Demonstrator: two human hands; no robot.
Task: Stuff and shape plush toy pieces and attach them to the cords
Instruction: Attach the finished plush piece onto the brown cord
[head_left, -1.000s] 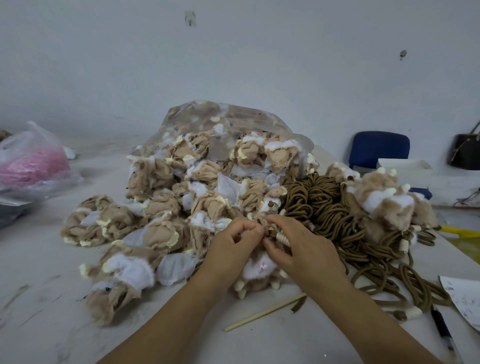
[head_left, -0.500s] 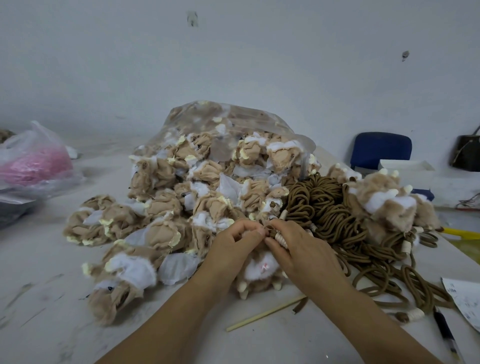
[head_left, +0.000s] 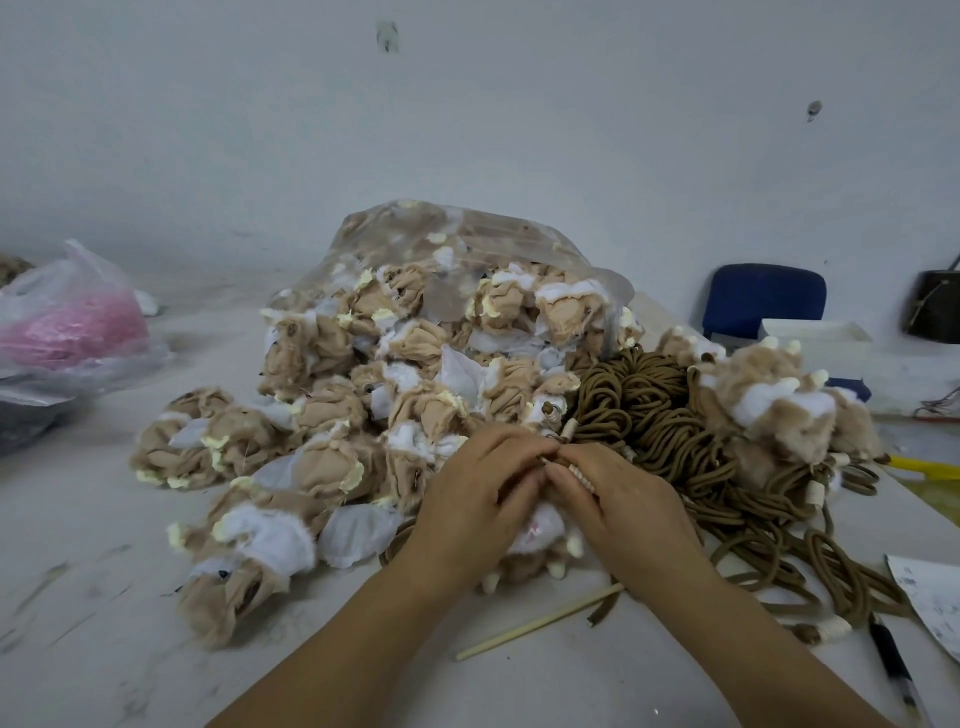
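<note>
A tan and white plush piece (head_left: 540, 543) with cream claws lies on the table under my hands. My left hand (head_left: 480, 499) and my right hand (head_left: 618, 499) meet above it, fingers curled, pinching its top where a brown cord end with a cream ribbed bead (head_left: 569, 431) sticks up. A tangle of brown cords (head_left: 660, 415) lies just right of my hands. A heap of unstuffed inside-out plush pieces (head_left: 337, 415) spills from a clear plastic bag (head_left: 467, 244) behind and to the left.
Finished plush pieces (head_left: 769, 400) sit on the cords at right. A thin wooden stick (head_left: 535, 629) lies in front of my hands. A pen (head_left: 893, 665) and a paper sheet (head_left: 935, 597) lie at far right. A bag of pink material (head_left: 72, 322) sits at far left. A blue chair (head_left: 763, 296) stands behind.
Both hands have stayed on the plush piece, fingers working slightly at the cord end. The view has shifted a little.
</note>
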